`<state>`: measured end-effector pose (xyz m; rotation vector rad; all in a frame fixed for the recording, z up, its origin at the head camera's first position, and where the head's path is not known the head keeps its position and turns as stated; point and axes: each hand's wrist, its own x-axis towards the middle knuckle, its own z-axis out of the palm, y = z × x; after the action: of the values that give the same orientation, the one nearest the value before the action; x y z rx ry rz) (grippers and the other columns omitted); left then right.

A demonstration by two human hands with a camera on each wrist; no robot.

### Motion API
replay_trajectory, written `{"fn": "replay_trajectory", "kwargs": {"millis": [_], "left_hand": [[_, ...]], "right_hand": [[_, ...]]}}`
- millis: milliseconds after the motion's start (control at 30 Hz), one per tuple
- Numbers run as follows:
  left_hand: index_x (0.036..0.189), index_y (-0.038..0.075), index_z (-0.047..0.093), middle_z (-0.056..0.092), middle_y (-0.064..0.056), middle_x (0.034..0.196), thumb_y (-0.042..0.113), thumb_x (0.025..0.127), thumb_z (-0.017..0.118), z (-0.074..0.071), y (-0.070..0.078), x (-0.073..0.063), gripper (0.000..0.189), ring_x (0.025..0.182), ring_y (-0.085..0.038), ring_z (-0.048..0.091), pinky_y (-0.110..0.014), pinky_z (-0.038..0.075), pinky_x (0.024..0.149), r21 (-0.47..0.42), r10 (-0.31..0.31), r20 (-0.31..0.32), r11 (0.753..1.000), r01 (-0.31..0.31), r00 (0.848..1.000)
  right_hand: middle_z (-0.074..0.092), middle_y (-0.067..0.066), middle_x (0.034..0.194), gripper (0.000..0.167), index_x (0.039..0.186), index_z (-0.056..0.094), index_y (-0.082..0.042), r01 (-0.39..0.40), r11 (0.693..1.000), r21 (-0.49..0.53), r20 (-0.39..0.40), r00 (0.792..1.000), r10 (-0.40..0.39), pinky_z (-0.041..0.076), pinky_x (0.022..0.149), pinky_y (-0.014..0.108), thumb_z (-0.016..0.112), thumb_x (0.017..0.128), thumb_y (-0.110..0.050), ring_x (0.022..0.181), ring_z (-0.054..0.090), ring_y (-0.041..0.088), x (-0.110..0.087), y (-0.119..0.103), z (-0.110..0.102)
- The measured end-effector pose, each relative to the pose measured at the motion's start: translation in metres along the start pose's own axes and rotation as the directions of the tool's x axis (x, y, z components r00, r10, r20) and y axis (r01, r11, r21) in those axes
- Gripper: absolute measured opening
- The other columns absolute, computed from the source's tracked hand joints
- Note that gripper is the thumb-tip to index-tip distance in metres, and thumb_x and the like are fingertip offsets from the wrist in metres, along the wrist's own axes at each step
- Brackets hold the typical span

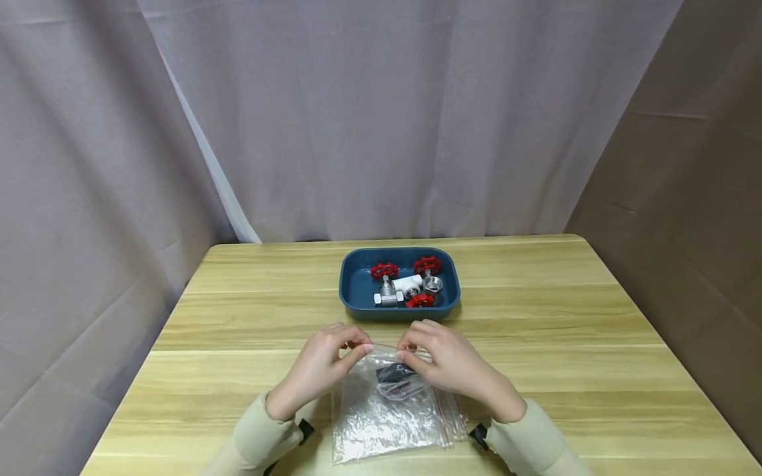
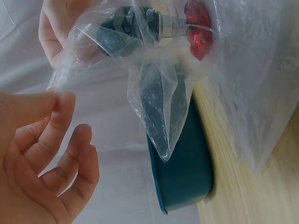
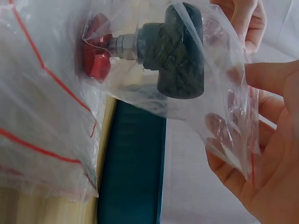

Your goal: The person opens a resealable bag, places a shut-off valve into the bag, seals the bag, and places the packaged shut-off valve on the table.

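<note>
A clear zip-lock bag (image 3: 140, 100) hangs upright between both hands, with a valve (image 3: 181, 58) inside it. The valve has a dark tee-shaped body, a metal neck and a red handle (image 3: 97, 51) pointing down. My left hand (image 1: 324, 360) pinches the bag's top edge at one end between thumb and index finger, its other fingers loosely bent. At the opposite end, my right hand (image 1: 443, 357) grips the same edge, thumb on one side and fingers behind the plastic. Beneath the held bag, more clear zip-lock bags (image 1: 387, 426) with red seal lines lie on the table.
Just beyond the hands stands a dark blue tray (image 1: 400, 315). It holds red-handled valves (image 1: 384, 270), a white pipe fitting (image 1: 407, 283) and metal fittings (image 1: 432, 284). The wooden table (image 1: 238, 304) is enclosed by grey curtains (image 1: 381, 132) at the back and sides.
</note>
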<state>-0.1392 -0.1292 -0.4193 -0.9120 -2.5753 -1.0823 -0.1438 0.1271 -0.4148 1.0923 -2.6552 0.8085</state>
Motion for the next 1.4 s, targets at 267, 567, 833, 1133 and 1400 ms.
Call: {"fn": "replay_trajectory", "kwargs": {"millis": [267,567,833,1133,1400], "left_hand": [[0.096,0.016,0.074,0.069,0.009,0.088,0.022,0.095,0.071,-0.002,-0.002,-0.003,0.007,0.082,-0.007,0.061,-0.033,0.056,0.075,0.007,0.0,-0.015,1.0,0.0,1.0],[0.095,0.016,0.074,0.07,0.008,0.09,0.021,0.094,0.073,0.0,-0.001,-0.004,0.005,0.082,-0.006,0.062,-0.031,0.056,0.075,0.003,0.01,-0.021,1.0,-0.01,1.0],[0.095,0.016,0.074,0.07,0.008,0.089,0.022,0.095,0.071,-0.001,-0.003,-0.005,0.006,0.082,-0.006,0.061,-0.033,0.056,0.075,0.018,0.012,-0.037,1.0,-0.012,0.999],[0.095,0.016,0.073,0.069,0.009,0.089,0.022,0.095,0.071,-0.001,-0.003,-0.006,0.006,0.082,-0.007,0.061,-0.035,0.056,0.076,0.028,-0.008,-0.034,1.0,0.009,0.999],[0.095,0.016,0.073,0.069,0.009,0.088,0.02,0.094,0.071,-0.003,-0.003,-0.006,0.005,0.082,-0.007,0.062,-0.037,0.056,0.076,0.023,-0.013,-0.033,1.0,0.014,0.999]], "right_hand": [[0.058,-0.017,0.091,0.007,0.094,0.069,-0.024,-0.006,1.0,0.003,0.013,1.0,0.006,0.048,0.069,0.025,0.066,0.098,-0.029,0.082,0.054,0.005,-0.007,0.005,-0.004],[0.059,-0.018,0.093,0.005,0.095,0.069,-0.026,-0.003,1.0,-0.004,0.022,1.0,0.003,0.05,0.071,0.027,0.066,0.098,-0.029,0.084,0.054,0.003,-0.011,0.005,-0.007],[0.06,-0.017,0.092,0.005,0.094,0.067,-0.026,-0.027,0.999,-0.02,0.011,1.0,0.027,0.05,0.07,0.027,0.067,0.097,-0.03,0.083,0.054,0.003,-0.014,0.008,-0.008],[0.06,-0.017,0.092,0.006,0.094,0.067,-0.026,-0.026,0.999,-0.021,0.004,1.0,0.026,0.052,0.072,0.029,0.066,0.098,-0.031,0.085,0.056,0.003,-0.018,0.012,-0.008],[0.06,-0.017,0.092,0.004,0.094,0.066,-0.025,-0.048,0.999,-0.01,-0.003,0.999,0.048,0.052,0.073,0.029,0.07,0.095,-0.026,0.084,0.056,0.002,-0.022,0.014,-0.009]]}}
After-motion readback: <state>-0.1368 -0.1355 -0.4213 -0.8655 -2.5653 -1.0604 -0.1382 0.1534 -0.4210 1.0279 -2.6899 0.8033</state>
